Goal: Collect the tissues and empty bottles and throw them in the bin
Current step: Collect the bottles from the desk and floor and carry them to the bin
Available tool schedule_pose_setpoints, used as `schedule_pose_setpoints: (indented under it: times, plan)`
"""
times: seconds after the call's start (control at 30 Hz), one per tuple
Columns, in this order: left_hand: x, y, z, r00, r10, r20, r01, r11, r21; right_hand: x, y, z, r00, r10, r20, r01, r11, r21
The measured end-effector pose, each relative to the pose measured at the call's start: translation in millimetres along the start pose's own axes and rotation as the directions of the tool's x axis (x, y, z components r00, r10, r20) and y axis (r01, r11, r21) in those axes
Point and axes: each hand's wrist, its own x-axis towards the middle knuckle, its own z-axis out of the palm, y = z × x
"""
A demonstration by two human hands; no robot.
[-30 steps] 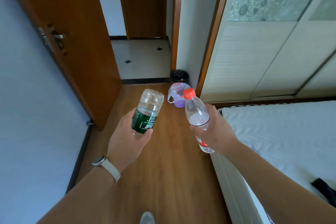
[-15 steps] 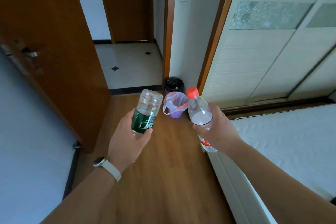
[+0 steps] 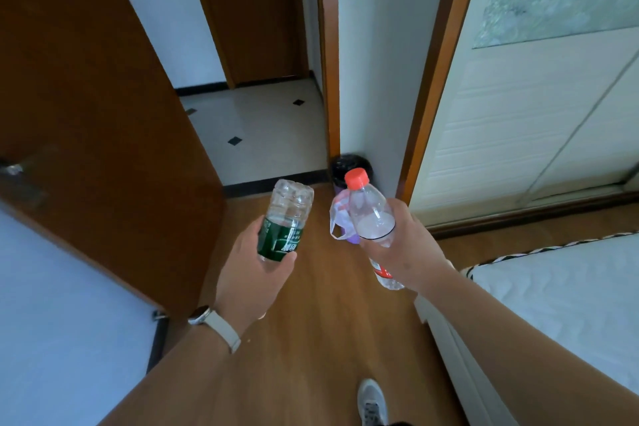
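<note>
The green-label bottle (image 3: 284,223) is in the left hand (image 3: 254,275), held bottom up and tilted a little to the right, so its ribbed base points toward the doorway. The fingers of this hand are closed around the labelled part. The red-cap bottle (image 3: 371,218) is in the right hand (image 3: 403,247), cap up and leaning to the left; the fingers wrap its lower half and grip it firmly. Both bottles look empty, though a pale band in the second one I cannot explain.

Just behind the red-cap bottle, on the wooden floor (image 3: 321,328), stands a small purple bin (image 3: 342,223) with a loose plastic liner, partly hidden. A black bin (image 3: 351,166) stands further back, near the door frame. No tissues are visible.

I judge the step in hand to be carrying the bottles to the bin. The next move calls for coming closer, bringing each bottle over the opening, and then letting go.

Both arms are stretched forward at about the same height, wrists slightly bent inward, hands apart. A watch (image 3: 214,323) is on the left wrist. The bed (image 3: 560,308) lies at the right.
</note>
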Motion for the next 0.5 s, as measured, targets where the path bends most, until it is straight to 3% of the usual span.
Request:
schedule_pose_setpoints:
  times: [0.1, 0.4, 0.5]
  plan:
    - [48, 11, 20, 0.999, -0.018, 0.033, 0.017, 1.0, 0.015, 53, 10, -12, 1.0, -0.006, 0.018, 0.005, 0.999, 0.049]
    - [142, 24, 29, 0.998, -0.052, -0.04, 0.052, 0.999, 0.015, 164, 25, -16, 0.997, -0.025, 0.078, 0.022, 0.999, 0.05]
    - [175, 12, 28, 0.998, -0.058, -0.037, 0.058, 0.998, 0.008, 203, 21, -5, 0.984, 0.081, 0.157, -0.099, 0.989, 0.112]
